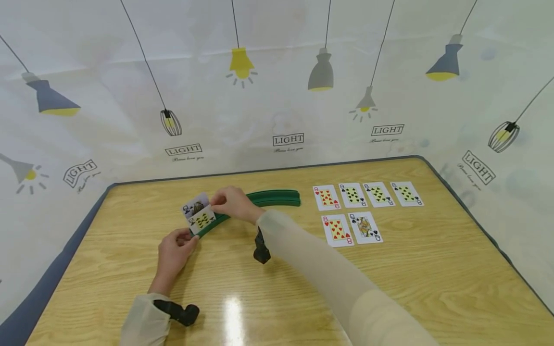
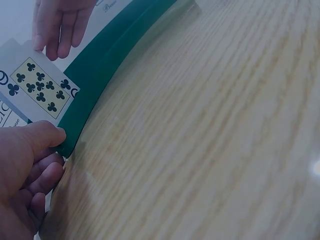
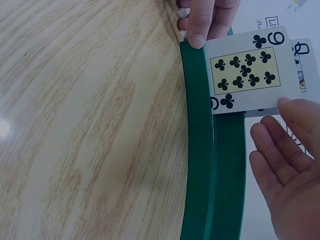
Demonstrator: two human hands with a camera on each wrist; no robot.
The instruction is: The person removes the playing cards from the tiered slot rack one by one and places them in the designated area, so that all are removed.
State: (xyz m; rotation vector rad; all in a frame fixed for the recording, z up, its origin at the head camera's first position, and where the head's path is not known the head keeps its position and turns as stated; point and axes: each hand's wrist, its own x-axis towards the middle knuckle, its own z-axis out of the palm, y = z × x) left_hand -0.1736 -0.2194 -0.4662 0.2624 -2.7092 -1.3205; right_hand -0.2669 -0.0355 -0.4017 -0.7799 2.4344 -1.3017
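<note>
My left hand (image 1: 173,254) grips the near-left end of a curved green card holder (image 1: 274,197), its thumb on the front face and its fingers curled round the end. The nine of clubs (image 2: 42,86) stands in the holder's slot beside that hand. Behind it, offset upward, is a queen card (image 1: 196,205), partly hidden by the nine. With thumb and fingers my right hand (image 1: 237,204) pinches the edge of the nine of clubs, as the right wrist view shows at the card's corner (image 3: 280,95). The right hand covers the middle of the holder in the head view.
To the right, several face-up cards lie in two rows on the wooden table (image 1: 268,298). The back row holds black number cards (image 1: 352,194) and a red heart card (image 1: 326,197). In front are another heart card (image 1: 337,229) and a queen (image 1: 365,227). A printed wall sheet (image 1: 285,105) surrounds the table.
</note>
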